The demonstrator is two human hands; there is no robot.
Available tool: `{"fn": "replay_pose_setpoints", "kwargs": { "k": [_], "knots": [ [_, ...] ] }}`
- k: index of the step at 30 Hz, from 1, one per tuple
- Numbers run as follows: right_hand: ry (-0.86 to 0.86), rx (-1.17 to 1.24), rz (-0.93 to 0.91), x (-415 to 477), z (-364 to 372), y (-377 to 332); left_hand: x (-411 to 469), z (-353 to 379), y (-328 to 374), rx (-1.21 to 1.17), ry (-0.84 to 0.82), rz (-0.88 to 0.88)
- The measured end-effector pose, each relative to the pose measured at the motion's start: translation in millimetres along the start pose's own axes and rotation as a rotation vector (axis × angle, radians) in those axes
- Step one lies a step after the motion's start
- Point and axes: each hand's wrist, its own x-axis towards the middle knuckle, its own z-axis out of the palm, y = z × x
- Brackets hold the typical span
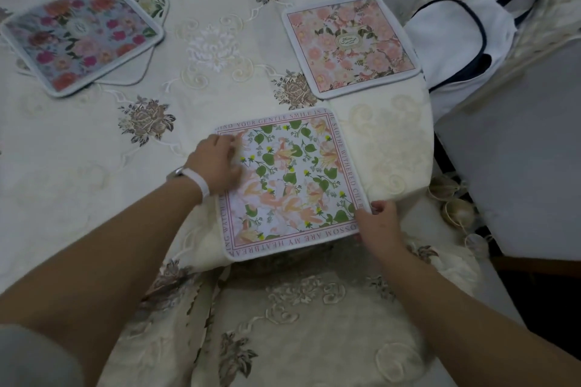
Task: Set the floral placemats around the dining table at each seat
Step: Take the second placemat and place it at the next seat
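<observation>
A square placemat with green leaves, peach flowers and a lettered border (292,179) lies at the table's near edge, just in front of me. My left hand (217,163) rests flat on its left side. My right hand (377,223) pinches its near right corner. A pink floral placemat (349,44) lies flat at the far right of the table. At the far left a small stack of placemats (81,34) has a blue mat with red and pink flowers on top, and edges of others show beneath it.
A cream embroidered tablecloth (94,166) covers the table and hangs over the near edge. A white bag with dark handles (462,41) sits on a quilted chair at the right. Round ornaments (456,210) hang by the table's right corner.
</observation>
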Motion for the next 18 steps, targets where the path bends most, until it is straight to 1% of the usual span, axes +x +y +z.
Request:
{"fn": "replay_pose_setpoints", "kwargs": {
  "k": [2,5,7,10,13,18],
  "knots": [
    [0.022,0.132,0.080,-6.8,6.1,3.1,25.0,-2.2,11.9,0.037,-0.031,0.040],
    [0.023,0.267,0.229,-15.7,14.6,8.0,53.6,0.4,30.2,0.092,-0.055,0.114],
    [-0.032,0.320,0.337,-19.1,19.2,11.5,68.2,2.5,39.2,0.114,-0.044,0.155],
    [-0.175,0.326,0.468,-22.2,23.3,12.0,82.7,6.1,46.6,0.165,-0.039,0.196],
    [-0.193,0.300,0.462,-19.4,23.6,14.4,86.6,9.9,48.6,0.189,-0.011,0.214],
    [-0.109,0.186,0.250,-14.8,20.7,11.7,75.1,6.9,35.5,0.130,0.043,0.182]
  ]
}}
